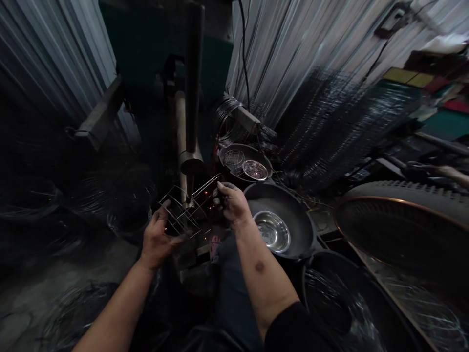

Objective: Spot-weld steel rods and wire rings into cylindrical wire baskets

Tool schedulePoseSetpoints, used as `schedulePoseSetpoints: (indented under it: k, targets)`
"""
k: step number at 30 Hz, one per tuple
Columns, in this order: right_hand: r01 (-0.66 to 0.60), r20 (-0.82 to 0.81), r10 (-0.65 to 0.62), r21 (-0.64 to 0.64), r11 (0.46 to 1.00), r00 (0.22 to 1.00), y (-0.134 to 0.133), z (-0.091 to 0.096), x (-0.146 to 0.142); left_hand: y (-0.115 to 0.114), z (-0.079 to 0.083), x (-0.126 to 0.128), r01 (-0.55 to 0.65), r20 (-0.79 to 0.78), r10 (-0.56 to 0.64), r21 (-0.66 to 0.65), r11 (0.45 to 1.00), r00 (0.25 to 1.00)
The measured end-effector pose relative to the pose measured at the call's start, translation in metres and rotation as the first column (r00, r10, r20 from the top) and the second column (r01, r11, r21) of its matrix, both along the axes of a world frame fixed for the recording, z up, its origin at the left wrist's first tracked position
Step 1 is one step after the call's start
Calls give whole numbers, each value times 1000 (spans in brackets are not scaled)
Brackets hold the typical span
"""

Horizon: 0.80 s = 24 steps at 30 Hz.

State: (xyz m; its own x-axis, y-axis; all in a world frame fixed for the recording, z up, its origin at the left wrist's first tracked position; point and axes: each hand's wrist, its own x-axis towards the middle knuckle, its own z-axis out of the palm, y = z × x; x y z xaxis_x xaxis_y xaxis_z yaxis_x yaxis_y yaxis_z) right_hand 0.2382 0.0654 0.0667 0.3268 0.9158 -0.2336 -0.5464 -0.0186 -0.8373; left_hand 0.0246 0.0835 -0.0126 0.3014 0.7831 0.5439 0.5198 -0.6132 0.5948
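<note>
My left hand [159, 234] grips the near left edge of a square wire grid [178, 210], thumb and fingers at its rods. The grid lies between the upper and lower parts of a spot welder [191, 161], and its middle is at the welder's tip. To the right, my right hand [230, 200] is closed in a pinch on a thin wire [207, 185] that reaches back to the grid. Whether the wire is joined to the grid I cannot tell. Small orange sparks [206, 192] fly between my hands.
Right of me, a black tub [304, 220] holds a shiny metal bowl [282, 239]. Another tub [269, 164] behind it contains a bowl and wire pieces. Wire coils [340, 303] and a large copper-rimmed round tub [366, 200] stand farther right. Stacked wire rings [330, 122] lean by the metal wall.
</note>
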Motion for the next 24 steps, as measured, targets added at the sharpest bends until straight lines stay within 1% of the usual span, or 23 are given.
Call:
schedulePoseSetpoints:
  k: [2, 4, 6, 8, 10, 12, 14, 16, 19, 24]
  targets:
    - [-92, -17, 91, -67, 994, 996, 2, 0, -4, 0, 0, 1, 9, 9, -9, -23, 1000, 1000]
    - [-150, -139, 140, -62, 987, 980, 8, -5, -12, -1, 0, 1, 10, 8, -10, -46, 999, 1000]
    - [-120, -264, 113, -11, 993, 958, 15, -11, -18, -1, 1, 2, 1, 7, -1, -65, 998, 1000]
    - [-20, -308, 18, -4, 1000, 951, 17, -16, -18, -1, 1, 2, -6, 21, 7, -64, 998, 1000]
    - [42, -279, -50, -36, 998, 959, 14, -18, -12, -1, 1, 2, -9, 32, 11, -65, 998, 999]
    - [49, -234, -57, -40, 998, 970, 7, -16, -5, -1, 0, 2, 10, 40, -7, -51, 999, 999]
    - [48, -210, -46, 2, 999, 977, -1, -11, -4, -1, -1, 4, 34, 53, -32, -49, 998, 998]
    - [63, -201, -52, 52, 997, 978, -4, -7, -8, -4, -1, 7, 37, 78, -32, -63, 997, 996]
    - [78, -212, -57, 90, 993, 976, -3, -6, -22, -9, -3, 8, -1, 115, 9, -70, 998, 993]
    - [74, -197, -59, 71, 995, 979, 4, -10, -41, -10, -6, 4, -40, 101, 47, -68, 997, 994]
